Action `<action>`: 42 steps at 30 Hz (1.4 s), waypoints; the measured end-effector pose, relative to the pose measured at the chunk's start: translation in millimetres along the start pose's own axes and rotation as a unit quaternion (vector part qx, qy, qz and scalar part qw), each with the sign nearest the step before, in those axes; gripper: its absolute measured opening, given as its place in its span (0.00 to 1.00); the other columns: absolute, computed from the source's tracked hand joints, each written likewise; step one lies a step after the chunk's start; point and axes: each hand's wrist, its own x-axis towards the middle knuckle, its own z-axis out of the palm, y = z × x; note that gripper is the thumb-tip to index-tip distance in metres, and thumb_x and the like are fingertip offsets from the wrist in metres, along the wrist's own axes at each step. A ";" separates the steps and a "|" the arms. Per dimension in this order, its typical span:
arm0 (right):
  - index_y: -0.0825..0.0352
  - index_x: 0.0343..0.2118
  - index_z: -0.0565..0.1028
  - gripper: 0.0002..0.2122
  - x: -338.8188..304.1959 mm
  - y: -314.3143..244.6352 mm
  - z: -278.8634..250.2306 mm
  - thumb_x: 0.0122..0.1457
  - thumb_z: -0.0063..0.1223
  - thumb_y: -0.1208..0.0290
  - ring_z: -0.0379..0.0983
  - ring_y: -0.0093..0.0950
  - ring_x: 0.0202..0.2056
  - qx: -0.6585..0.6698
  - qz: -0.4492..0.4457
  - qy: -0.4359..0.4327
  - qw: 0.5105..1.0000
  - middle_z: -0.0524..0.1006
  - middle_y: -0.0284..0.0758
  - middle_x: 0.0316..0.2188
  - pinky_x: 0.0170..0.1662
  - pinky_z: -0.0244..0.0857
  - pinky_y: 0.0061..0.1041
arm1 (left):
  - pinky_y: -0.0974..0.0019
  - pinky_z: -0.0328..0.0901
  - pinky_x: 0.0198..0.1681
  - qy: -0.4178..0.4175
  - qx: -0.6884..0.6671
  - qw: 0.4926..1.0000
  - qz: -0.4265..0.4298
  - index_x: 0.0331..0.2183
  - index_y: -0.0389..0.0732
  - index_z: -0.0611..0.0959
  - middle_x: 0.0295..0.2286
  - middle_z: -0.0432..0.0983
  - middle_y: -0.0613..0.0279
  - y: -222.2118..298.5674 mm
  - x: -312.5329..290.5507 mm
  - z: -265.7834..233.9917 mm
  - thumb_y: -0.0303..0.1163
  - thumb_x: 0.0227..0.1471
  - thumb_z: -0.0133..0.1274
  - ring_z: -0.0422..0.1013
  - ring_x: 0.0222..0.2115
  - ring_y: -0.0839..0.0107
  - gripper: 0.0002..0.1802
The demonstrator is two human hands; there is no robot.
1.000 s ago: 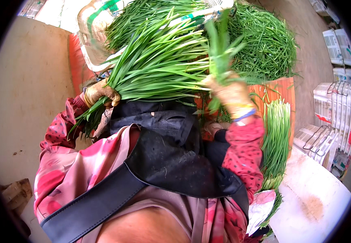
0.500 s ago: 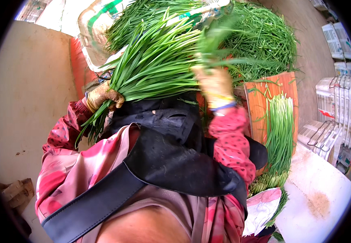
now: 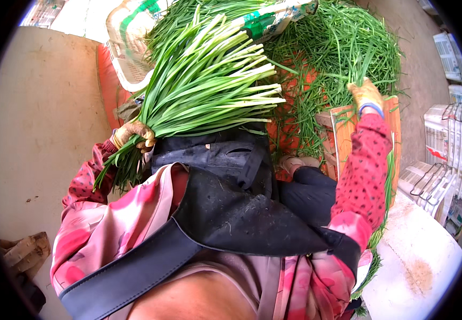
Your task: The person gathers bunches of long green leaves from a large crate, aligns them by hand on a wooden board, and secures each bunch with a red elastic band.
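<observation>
A big bunch of green garlic chives [image 3: 209, 90] lies slanted across my lap, its pale cut ends pointing right. My left hand [image 3: 135, 134], in a soiled glove, is closed round the leafy end, with tips hanging below the fist. Out to the right, my gloved right hand [image 3: 367, 96] is at the near edge of a heap of loose green leaves [image 3: 343, 42]. A few leaves stick up from its closed fingers. Just under that hand is an orange-brown wooden board [image 3: 344, 136]. The chives on the board are mostly hidden behind my right forearm.
A white plastic basket [image 3: 130, 80] stands at the far left, with more chives beside it. Red sheeting [image 3: 288, 114] strewn with leaf scraps lies between my knees and the heap. Stacked white crates [image 3: 438, 133] line the right side, near a stained white panel [image 3: 417, 250].
My right hand has swung from the bunch's cut ends out to the loose heap at the right, taking leaves along. My left hand keeps its hold on the bunch.
</observation>
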 end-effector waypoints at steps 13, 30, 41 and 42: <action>0.72 0.37 0.74 0.15 -100.7 -84.5 85.5 0.62 0.45 0.62 0.61 0.15 0.13 0.702 0.034 -0.156 0.694 0.77 0.36 0.23 0.16 0.57 0.15 | 0.72 0.58 0.13 0.103 0.075 0.990 0.062 0.36 0.36 0.74 0.18 0.73 0.52 26.1 -6.2 51.1 0.28 0.38 0.58 0.66 0.13 0.72 0.18; 0.68 0.61 0.51 0.26 -89.0 -93.0 99.8 0.62 0.42 0.68 0.69 0.21 0.25 0.945 -0.084 -0.299 0.097 0.76 0.37 0.38 0.26 0.66 0.20 | 0.54 0.66 0.27 0.298 0.827 0.371 0.300 0.59 0.62 0.60 0.26 0.71 0.52 90.2 24.9 128.3 0.39 0.44 0.55 0.72 0.25 0.53 0.40; 0.70 0.54 0.65 0.29 -148.8 -55.4 64.1 0.57 0.49 0.50 0.71 0.18 0.24 0.772 0.007 -0.255 0.582 0.78 0.37 0.37 0.22 0.62 0.14 | 0.53 0.66 0.25 0.353 0.786 0.452 0.230 0.60 0.57 0.57 0.36 0.72 0.44 24.4 13.7 70.6 0.37 0.41 0.57 0.73 0.25 0.50 0.44; 0.70 0.54 0.64 0.30 -158.6 -71.7 48.2 0.55 0.52 0.51 0.71 0.18 0.23 0.711 -0.012 -0.265 0.651 0.77 0.38 0.38 0.22 0.62 0.14 | 0.53 0.66 0.25 0.354 0.780 0.463 0.228 0.60 0.57 0.57 0.36 0.72 0.44 20.5 14.2 69.2 0.37 0.42 0.57 0.73 0.25 0.50 0.44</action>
